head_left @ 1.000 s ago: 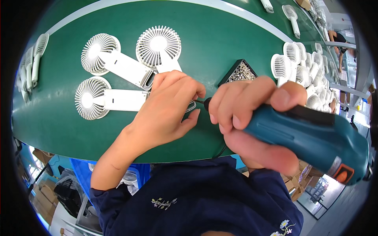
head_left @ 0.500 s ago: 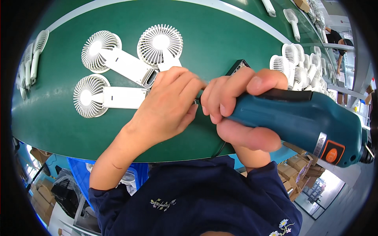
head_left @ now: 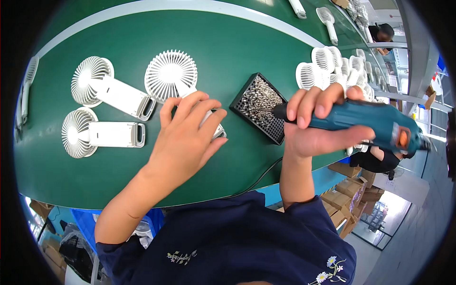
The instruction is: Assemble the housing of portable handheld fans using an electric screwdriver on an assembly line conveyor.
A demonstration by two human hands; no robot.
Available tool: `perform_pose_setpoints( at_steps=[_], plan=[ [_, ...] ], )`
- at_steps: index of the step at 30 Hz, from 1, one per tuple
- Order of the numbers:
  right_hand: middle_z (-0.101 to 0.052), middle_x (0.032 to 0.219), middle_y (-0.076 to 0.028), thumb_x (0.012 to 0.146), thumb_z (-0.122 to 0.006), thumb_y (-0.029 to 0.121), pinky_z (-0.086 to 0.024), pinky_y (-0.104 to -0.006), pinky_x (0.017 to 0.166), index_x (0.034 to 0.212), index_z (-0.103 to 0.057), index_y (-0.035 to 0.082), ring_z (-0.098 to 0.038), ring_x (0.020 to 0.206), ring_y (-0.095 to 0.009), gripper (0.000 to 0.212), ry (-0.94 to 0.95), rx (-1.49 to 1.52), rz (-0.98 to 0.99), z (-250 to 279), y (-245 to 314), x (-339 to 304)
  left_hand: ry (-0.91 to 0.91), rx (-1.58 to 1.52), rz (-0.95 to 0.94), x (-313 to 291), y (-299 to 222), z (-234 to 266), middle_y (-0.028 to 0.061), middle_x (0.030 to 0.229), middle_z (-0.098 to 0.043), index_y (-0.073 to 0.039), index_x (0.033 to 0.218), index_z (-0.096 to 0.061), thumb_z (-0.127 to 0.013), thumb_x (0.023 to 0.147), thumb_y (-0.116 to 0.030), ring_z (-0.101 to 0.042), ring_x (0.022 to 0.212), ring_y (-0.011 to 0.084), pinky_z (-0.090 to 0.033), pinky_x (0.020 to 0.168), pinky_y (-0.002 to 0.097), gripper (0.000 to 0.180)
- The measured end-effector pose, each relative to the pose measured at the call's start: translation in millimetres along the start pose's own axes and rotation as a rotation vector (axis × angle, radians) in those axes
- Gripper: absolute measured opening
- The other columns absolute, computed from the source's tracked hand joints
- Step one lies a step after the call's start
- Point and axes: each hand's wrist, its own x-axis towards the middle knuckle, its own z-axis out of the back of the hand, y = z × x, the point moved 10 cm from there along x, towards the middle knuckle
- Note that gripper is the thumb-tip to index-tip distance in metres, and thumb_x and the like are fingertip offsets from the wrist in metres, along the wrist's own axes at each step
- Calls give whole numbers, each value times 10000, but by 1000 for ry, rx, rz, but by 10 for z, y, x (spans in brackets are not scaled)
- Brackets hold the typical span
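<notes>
My left hand (head_left: 187,130) is bent over the handle of a white handheld fan (head_left: 170,73), fingers curled across it and thumb by its near end; the palm hides part of the handle. In my right hand (head_left: 311,128) is a teal electric screwdriver (head_left: 351,116), gripped around its body with the dark nose pointing left. That nose is over the right side of a black tray (head_left: 249,121) with a grid of holes, heaped with small silver screws (head_left: 261,99). Two more white handheld fans, an upper fan (head_left: 123,97) and a lower fan (head_left: 114,134), lie to the left.
A pile of white fans (head_left: 323,66) stands at the right of the green table (head_left: 118,180). More fans (head_left: 26,88) lie at the left edge. A black cord (head_left: 259,179) runs to the front edge. Cardboard boxes (head_left: 342,204) and other people are beyond the right side.
My right hand and the screwdriver have moved away from my left hand to the screw tray, which is now uncovered. My left hand's fingers have spread. The whole view has shifted.
</notes>
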Motion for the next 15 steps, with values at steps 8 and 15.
perform_pose_setpoints(
  at_steps=[8,15],
  plan=[
    [-449,683,2,866,-390,763,-374,-268,357,1180,-449,144,-389,380,-105,697,35,-119,-36,22,-74,-96,19,-19,-8,81,-46,-123,45,1336,-544,-61,1150,-609,-787,714,-209,-467,1213,266,-322,967,393,494],
    [-451,676,-6,838,-404,788,-388,-269,349,1173,-425,140,-397,373,-105,730,24,-177,-80,43,-173,-157,95,-82,5,94,-45,-79,63,1447,-476,-47,1269,-549,-775,707,-170,-445,1267,283,-315,996,405,619]
  ],
)
